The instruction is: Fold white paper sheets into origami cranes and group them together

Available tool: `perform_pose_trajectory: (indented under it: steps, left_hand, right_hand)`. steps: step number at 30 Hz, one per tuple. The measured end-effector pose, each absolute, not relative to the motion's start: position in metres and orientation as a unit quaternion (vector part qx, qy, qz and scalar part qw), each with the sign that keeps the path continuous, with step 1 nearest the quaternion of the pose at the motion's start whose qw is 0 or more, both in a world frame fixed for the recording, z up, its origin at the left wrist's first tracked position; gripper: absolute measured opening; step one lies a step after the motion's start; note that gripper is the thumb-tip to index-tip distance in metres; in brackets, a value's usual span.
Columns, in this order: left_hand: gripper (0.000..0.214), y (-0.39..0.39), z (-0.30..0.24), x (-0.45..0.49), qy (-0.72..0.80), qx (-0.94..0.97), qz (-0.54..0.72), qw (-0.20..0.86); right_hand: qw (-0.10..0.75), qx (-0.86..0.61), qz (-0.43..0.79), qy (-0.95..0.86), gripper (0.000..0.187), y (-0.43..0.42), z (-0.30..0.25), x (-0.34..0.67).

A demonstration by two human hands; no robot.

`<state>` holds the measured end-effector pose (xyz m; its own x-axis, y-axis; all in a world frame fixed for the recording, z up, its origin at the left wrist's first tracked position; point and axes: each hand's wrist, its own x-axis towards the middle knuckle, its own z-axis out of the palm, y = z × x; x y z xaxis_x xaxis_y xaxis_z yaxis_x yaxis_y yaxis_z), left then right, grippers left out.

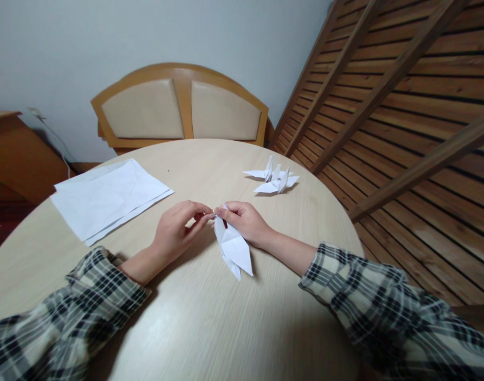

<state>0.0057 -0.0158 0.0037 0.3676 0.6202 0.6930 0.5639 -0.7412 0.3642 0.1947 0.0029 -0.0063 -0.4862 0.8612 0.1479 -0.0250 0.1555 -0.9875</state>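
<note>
A white folded paper crane (234, 244) is held between my two hands above the middle of the table. My left hand (179, 228) pinches a narrow tip of it between thumb and finger. With thumb on top and fingers curled beneath, my right hand (244, 219) grips the crane close to that same tip. Its wide wing-like flaps hang down toward me, pointing to the near side of the table. The exact fold at the tip is too small to make out.
Finished-looking paper cranes (277, 182) stand together at the table's back right. A stack of white paper sheets (110, 198) lies at the left. The round wooden table (194, 328) has a padded headboard (186, 106) behind it and a slatted wooden panel (417, 116) along its right.
</note>
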Motion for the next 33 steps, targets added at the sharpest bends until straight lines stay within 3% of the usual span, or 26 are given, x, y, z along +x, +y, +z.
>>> perform_pose_trajectory:
  steps: [6,19,28,33]
  left_hand:
    - [0.009,-0.015,0.005,0.010,0.361,0.815,0.448,0.076]
    - [0.012,-0.017,-0.002,0.019,0.400,0.727,0.473,0.297]
    - [0.023,-0.014,-0.005,0.018,0.402,0.747,0.433,0.307]
    - [0.024,-0.014,-0.005,0.018,0.398,0.771,0.397,0.300]
  right_hand:
    - [0.405,-0.339,0.521,-0.671,0.048,0.001,-0.001,0.194]
    - [0.457,-0.342,0.421,-0.705,0.031,0.002,-0.002,0.194]
    - [0.462,-0.337,0.427,-0.700,0.021,0.003,-0.003,0.193]
    - [0.446,-0.331,0.427,-0.713,0.024,0.002,-0.004,0.192]
